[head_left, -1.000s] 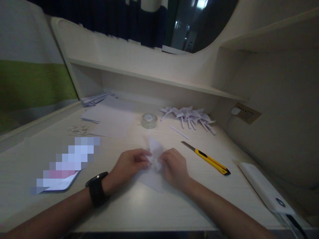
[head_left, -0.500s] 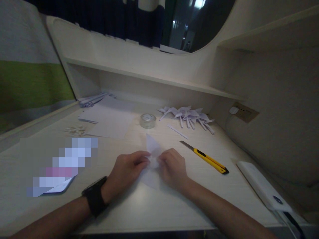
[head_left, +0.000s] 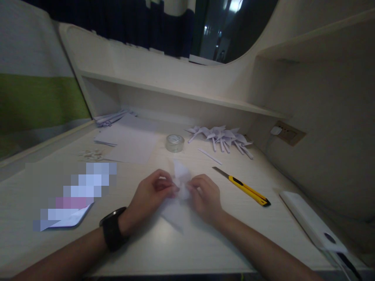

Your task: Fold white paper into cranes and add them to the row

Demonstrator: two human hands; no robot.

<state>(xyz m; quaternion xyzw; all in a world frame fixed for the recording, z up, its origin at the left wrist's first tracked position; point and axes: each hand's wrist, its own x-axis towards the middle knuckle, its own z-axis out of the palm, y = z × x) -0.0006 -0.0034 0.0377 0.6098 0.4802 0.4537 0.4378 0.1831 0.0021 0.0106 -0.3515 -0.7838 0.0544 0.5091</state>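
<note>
Left hand [head_left: 152, 195] and right hand [head_left: 205, 197] pinch the folded paper [head_left: 181, 183] between their fingertips.

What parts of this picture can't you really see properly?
- Middle of the white paper piece, head view: the left hand and right hand pinch it and cover the fold.
- Flat thing left of the hands, head view: blurred into squares.
- White device at right, head view: cut off by the bottom edge.
- Small bits far left on the desk, head view: too small and dim to name.
</note>
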